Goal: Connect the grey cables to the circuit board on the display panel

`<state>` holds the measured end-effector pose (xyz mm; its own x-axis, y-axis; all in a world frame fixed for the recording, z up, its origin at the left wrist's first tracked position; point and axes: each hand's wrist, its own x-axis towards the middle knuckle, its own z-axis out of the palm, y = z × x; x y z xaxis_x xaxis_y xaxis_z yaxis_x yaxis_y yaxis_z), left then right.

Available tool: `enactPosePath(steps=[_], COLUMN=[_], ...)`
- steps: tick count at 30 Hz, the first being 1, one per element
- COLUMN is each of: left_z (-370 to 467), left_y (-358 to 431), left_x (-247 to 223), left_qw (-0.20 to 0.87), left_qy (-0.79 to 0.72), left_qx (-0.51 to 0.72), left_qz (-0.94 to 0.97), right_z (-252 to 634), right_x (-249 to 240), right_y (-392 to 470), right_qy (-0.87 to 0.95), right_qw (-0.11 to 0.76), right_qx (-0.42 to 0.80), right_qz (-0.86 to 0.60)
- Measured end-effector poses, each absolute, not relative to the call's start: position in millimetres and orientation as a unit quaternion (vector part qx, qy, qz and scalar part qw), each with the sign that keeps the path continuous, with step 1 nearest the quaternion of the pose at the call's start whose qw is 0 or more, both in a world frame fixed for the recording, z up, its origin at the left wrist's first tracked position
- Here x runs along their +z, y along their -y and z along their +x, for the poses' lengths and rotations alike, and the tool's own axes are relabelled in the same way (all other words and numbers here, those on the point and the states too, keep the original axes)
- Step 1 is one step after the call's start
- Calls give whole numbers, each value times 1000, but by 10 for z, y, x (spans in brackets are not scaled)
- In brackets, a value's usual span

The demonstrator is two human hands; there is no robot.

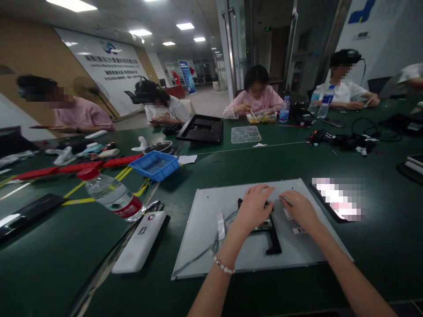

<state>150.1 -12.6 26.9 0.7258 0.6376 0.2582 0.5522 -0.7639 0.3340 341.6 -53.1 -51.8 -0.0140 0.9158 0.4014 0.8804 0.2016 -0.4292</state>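
A flat grey metal panel (205,229) lies on the green table in front of me. On it sits a black plastic bracket (275,241) around a small circuit board (264,225). My left hand (254,209) covers the upper part of the bracket, its thumb and fingers curled about the edge. Just to the right, my right hand (299,209) is over the panel with its fingers drawn together; whatever may be between them is hidden. Grey cables (198,256) run from the bracket across the panel's left side, past a whitish strip of tape (220,225).
Left of the panel are a white power bank (140,242) marked 13, a tilted water bottle (114,196) and a blue tray (155,164). A lit phone (337,200) lies to the right. Farther back sits a black frame (201,128); several people sit around the table.
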Motion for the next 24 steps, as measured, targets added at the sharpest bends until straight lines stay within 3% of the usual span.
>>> enactPosePath(steps=[8,24], left_z=[1381,1225], left_y=[41,101], left_x=[-10,189], left_qw=[205,203], left_qy=[-267,-264], left_qx=[49,87], left_qz=[940,939], right_z=[3402,3418], right_x=[-500,-440], right_y=[524,547], right_qy=[709,701], right_qw=[311,312], right_qx=[35,26], right_qz=[-632,-640])
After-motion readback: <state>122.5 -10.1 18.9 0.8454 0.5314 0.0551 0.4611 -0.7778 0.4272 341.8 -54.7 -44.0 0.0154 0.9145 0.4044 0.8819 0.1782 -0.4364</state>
